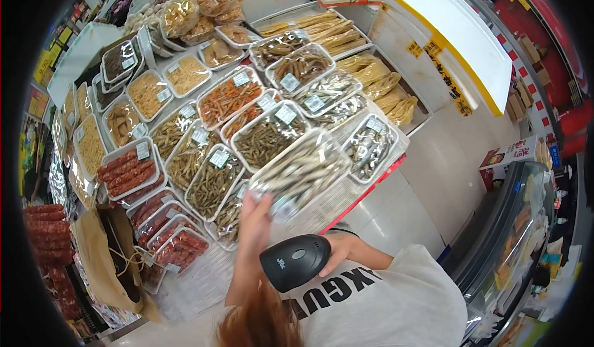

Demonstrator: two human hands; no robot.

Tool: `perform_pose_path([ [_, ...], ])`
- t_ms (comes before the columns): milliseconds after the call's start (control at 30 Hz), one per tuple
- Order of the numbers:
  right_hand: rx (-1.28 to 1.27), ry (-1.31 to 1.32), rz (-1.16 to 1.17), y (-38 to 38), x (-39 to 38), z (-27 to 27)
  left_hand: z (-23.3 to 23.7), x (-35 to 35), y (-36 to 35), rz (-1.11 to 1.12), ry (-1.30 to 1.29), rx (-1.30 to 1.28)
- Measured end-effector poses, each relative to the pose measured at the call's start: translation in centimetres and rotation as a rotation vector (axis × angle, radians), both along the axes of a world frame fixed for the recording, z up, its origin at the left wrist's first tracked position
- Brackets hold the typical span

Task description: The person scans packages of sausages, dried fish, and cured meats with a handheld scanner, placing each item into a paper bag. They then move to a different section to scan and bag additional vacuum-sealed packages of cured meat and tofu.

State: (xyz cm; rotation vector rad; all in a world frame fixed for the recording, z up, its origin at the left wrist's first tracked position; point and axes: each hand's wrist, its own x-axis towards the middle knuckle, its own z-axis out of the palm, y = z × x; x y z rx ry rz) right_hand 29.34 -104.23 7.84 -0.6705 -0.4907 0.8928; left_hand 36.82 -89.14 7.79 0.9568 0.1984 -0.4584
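My left hand (257, 214) is closed on the near left corner of a plastic-wrapped tray of dried fish (306, 167). Motion blurs this tray, held tilted above the other packs at the display's front edge. Its pale label (283, 211) faces me but cannot be read. My right hand (337, 252) wraps round a black barcode scanner (295, 263), close to my white shirt, and most of those fingers are hidden behind it. Beside the held tray lie a pack of small silvery fish (371, 147) and a pack of small brown dried fish (270, 135).
Wrapped trays of red sausages (129, 169), orange dried shrimp (229, 97) and pale dried goods (148, 94) cover the display. A brown paper bag (102, 254) stands at the left. White foam boxes (427, 56) are behind, and a glass-fronted case (513, 248) is at the right.
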Motion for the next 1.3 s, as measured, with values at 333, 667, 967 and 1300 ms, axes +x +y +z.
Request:
perform_pose_path([
  [333, 0.026, 0.086, -0.302, -7.0, -1.8, -0.5, -3.0, 4.1, -14.9, -0.113, 0.099, -0.132],
  [667, -0.036, 0.220, 0.037, -6.3, 1.5, -0.5, 0.6, -0.3, -6.0, -0.220, 0.081, -0.114],
  [967, 0.005, 0.202, 0.350, 2.5, 4.6, -0.9, 1.2, -8.7, 16.1, 0.660, -0.097, 0.162],
  [1300, -0.068, 0.049, 0.411, 10.7, 3.1, -0.1, 5.1, -4.4, 33.4, 1.035, -0.311, 0.610],
])
